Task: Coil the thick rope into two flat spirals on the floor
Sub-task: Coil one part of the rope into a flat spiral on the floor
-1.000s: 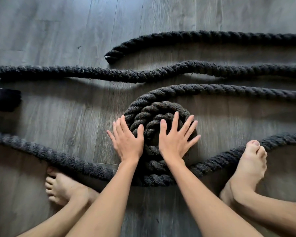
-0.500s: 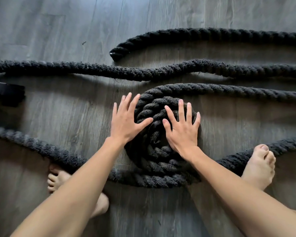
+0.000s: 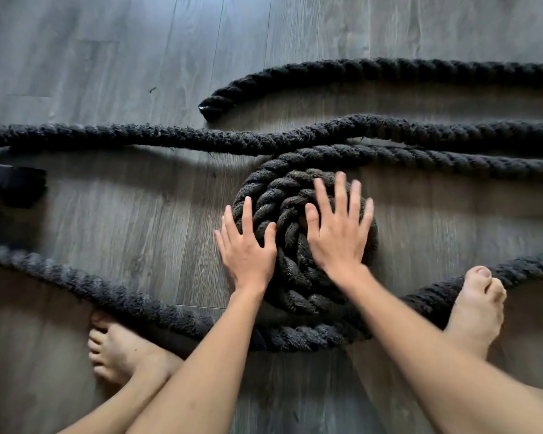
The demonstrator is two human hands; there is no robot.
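Both palms flat, fingers spread, gripping nothing: left hand [image 3: 248, 249] on the coil's [image 3: 292, 236] left rim, right hand [image 3: 339, 233] on its centre-right. The coil lies on the floor [image 3: 138, 214]. Loose rope [image 3: 452, 161] leaves the coil's far edge and runs right, so the right hand is nearer.

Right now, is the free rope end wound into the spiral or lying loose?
Loose. The rope end lies on the floor, apart from the spiral; another strand runs between them.

Both hands, left [image 3: 248, 249] and right [image 3: 339, 233], press flat on the rope spiral [image 3: 295, 277].
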